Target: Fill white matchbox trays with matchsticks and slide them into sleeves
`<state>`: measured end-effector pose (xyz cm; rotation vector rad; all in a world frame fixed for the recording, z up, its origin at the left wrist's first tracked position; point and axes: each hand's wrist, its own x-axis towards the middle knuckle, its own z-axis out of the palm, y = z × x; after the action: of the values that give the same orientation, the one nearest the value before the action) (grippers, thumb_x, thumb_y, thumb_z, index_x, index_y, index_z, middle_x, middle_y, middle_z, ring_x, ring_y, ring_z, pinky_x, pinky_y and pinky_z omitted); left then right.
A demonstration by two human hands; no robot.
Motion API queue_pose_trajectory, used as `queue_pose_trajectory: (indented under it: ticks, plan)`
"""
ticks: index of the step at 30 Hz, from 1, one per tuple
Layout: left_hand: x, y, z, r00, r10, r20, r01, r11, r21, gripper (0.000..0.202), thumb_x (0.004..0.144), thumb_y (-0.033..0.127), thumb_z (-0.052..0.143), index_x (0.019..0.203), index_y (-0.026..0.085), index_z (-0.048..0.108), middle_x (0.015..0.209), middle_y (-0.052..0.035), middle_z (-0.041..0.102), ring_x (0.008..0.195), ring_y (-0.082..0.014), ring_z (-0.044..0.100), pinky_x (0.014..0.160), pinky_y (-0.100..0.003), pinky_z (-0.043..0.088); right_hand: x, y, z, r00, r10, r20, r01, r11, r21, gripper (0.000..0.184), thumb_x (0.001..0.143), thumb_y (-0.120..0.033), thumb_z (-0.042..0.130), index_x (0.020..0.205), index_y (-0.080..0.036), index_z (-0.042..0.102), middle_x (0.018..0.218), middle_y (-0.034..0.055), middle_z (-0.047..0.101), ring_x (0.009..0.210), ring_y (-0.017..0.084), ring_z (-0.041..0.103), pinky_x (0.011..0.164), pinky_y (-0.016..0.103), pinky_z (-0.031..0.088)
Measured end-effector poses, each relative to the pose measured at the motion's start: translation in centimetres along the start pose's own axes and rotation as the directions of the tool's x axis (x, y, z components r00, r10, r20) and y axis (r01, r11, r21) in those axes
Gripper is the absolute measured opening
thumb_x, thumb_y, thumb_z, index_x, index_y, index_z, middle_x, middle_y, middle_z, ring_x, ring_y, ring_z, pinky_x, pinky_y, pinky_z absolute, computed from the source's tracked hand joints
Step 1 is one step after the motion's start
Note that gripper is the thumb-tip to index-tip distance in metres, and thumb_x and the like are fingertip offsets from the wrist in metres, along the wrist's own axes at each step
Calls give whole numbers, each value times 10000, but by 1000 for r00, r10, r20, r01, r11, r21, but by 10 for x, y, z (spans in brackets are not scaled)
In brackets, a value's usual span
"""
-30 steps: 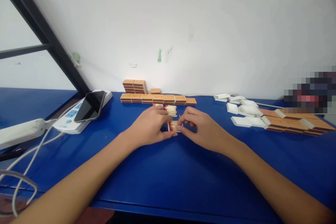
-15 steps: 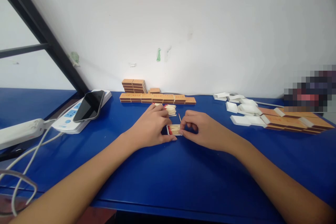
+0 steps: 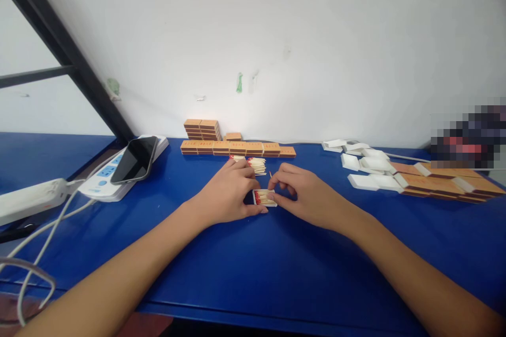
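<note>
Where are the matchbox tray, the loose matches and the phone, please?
matchbox tray [image 3: 266, 204], head view, its white near rim
loose matches [image 3: 259, 166], head view, middle of the pile
phone [image 3: 134, 159], head view, middle of its dark screen

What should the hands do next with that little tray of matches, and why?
Probably press down gently with the right hand while the left hand steadies the tray of matches, to settle them flat. The tray sits open on the blue table, held at both ends, and looks full, with the red heads at its left end. Loose matches lie just behind it.
</note>
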<state>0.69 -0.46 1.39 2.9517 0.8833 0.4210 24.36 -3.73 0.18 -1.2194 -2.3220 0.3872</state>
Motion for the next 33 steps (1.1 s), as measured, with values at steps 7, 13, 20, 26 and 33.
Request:
queue_pose_trajectory:
  ticks: [7, 13, 20, 26, 33]
  plan:
    - [1, -1, 1, 1000, 7, 1, -7, 1000, 13, 441, 862, 600, 772, 971, 172, 774, 956, -86, 688, 1020, -283, 572, 942, -424, 409, 0, -1, 5, 1000, -17, 15, 16, 999, 43, 90, 967, -227, 641, 891, -223, 690, 922, 24, 595, 716, 134, 542, 674, 292, 441]
    - [0, -3, 0, 1000, 19, -13, -19, 1000, 21, 460, 863, 615, 766, 969, 167, 771, 949, -82, 696, 996, -274, 579, 899, -409, 421, 4, 0, 7, 999, 10, -30, -8, 999, 45, 86, 941, -234, 657, 857, -218, 666, 880, 13, 596, 722, 139, 544, 680, 295, 437]
    - [-1, -19, -22, 994, -25, -104, 34, 996, 87, 420, 863, 552, 795, 973, 147, 781, 899, -90, 699, 961, -275, 581, 892, -416, 452, 22, 14, 12, 910, 353, -217, -380, 920, -97, 261, 868, -460, 731, 804, -214, 670, 856, 47, 658, 758, 208, 605, 664, 340, 429]
    - [-6, -34, -38, 976, -65, -207, 98, 983, 155, 404, 894, 549, 759, 963, 151, 778, 883, -91, 688, 967, -282, 569, 857, -419, 448, 24, 19, 21, 941, 310, -134, -331, 927, -175, 170, 931, -305, 638, 791, -211, 659, 822, 50, 676, 718, 190, 607, 620, 314, 408]
    - [-8, -40, -40, 964, -91, -250, 140, 973, 183, 400, 891, 555, 761, 937, 158, 767, 882, -83, 676, 972, -281, 552, 867, -411, 432, 28, 10, 31, 960, 236, -148, -252, 962, -105, 141, 978, -266, 616, 857, -205, 654, 870, 39, 648, 760, 183, 595, 669, 309, 408]
